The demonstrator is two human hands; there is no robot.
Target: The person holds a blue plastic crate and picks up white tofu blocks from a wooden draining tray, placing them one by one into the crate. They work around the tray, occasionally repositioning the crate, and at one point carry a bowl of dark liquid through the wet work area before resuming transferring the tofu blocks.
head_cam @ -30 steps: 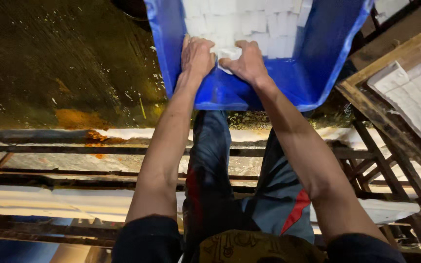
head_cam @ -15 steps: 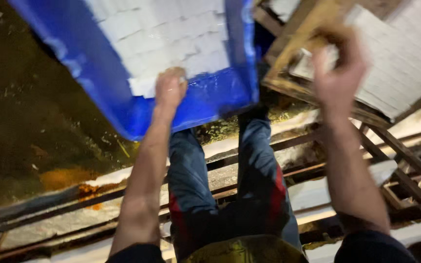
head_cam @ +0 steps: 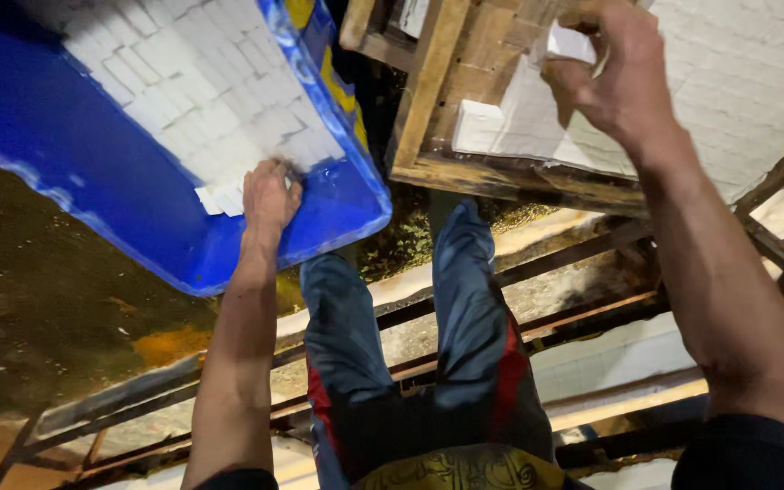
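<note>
Left hand: my left hand (head_cam: 269, 195) is curled onto small white blocks (head_cam: 220, 195) at the low end of the blue tub (head_cam: 93, 172).
Right hand: my right hand (head_cam: 614, 77) pinches a white block (head_cam: 572, 43) above the wooden tray (head_cam: 428, 100).
Tray: more white blocks lie just beside that hand.

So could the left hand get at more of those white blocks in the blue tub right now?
Probably yes. The left hand already rests on the nearest white blocks inside the blue tub, which is open on top, with nothing lying across them. The right hand is busy over at the wooden tray.
</note>
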